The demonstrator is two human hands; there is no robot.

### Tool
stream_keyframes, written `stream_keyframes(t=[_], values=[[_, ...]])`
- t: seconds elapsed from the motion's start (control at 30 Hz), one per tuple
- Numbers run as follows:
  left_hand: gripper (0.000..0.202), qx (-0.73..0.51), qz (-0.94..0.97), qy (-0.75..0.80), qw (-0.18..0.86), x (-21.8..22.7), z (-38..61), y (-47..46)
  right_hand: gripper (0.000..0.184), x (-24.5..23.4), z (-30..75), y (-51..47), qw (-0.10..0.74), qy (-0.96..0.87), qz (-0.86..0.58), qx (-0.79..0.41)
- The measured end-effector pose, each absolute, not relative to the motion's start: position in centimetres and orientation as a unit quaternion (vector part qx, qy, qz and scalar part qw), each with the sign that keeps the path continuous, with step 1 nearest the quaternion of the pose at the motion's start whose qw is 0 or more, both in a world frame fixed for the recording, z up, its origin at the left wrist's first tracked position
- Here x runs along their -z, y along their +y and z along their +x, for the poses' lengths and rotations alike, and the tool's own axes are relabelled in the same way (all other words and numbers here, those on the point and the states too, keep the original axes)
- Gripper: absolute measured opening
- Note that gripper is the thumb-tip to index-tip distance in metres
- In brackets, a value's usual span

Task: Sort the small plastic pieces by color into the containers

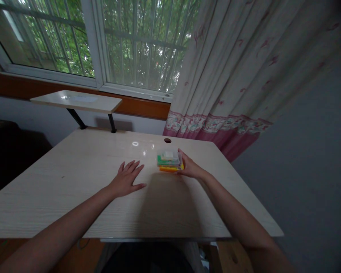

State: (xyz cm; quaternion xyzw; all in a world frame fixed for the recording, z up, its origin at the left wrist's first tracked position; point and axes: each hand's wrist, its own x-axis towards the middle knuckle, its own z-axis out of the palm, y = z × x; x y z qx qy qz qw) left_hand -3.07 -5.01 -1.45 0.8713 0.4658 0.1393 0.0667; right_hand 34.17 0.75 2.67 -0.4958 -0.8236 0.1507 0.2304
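On the pale wooden desk rests a small stack of flat boxes or packs (pixel 168 162), orange-yellow at the bottom, green above, with a clear and whitish piece on top. What exactly they are is too blurred to tell. My right hand (pixel 190 167) grips the stack at its right end, thumb on the near side and fingers on the far side. To the left of the stack, apart from it, my left hand (pixel 126 179) lies palm down on the desk (pixel 74 185) with its fingers spread, holding nothing.
A raised shelf (pixel 79 101) on black brackets stands at the desk's back left. Near the back edge is a round cable hole (pixel 167 140). Behind hang a curtain (pixel 216 91) and a barred window (pixel 142 45). A grey wall (pixel 301 151) rises on the right.
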Motion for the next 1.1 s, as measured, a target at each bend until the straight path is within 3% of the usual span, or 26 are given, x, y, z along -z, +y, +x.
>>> stream_keyframes(t=[0.13,0.27,0.47,0.6,0.73,1.0,1.1], values=[[0.096,-0.198,0.855,0.471,0.088,1.3,-2.8,-4.8,0.126,-5.6,32.5,0.0,0.3,-0.814,-0.475,-0.149],[0.121,-0.294,0.842,0.433,0.13,0.8,-2.1,-4.5,0.114,-9.0,29.7,-2.0,0.236,-0.89,-0.384,-0.073],[0.086,-0.306,0.888,0.292,0.18,0.7,-1.3,-4.9,0.083,-7.5,25.2,-5.8,0.142,-0.955,-0.254,-0.046],[0.067,-0.326,0.877,0.291,0.201,0.7,-1.1,-4.9,0.071,-5.1,24.8,-7.6,0.182,-0.944,-0.263,-0.083],[0.045,-0.343,0.858,0.303,0.234,0.2,-0.9,-5.1,0.07,-5.1,25.5,-8.9,0.194,-0.924,-0.322,-0.073],[0.043,-0.392,0.794,0.367,0.284,0.7,-1.1,-4.8,0.062,-5.0,26.8,-10.0,0.208,-0.858,-0.417,-0.217],[0.045,-0.436,0.729,0.409,0.333,0.9,-1.1,-4.4,0.059,-3.9,27.1,-9.4,0.192,-0.869,-0.4,-0.219]])
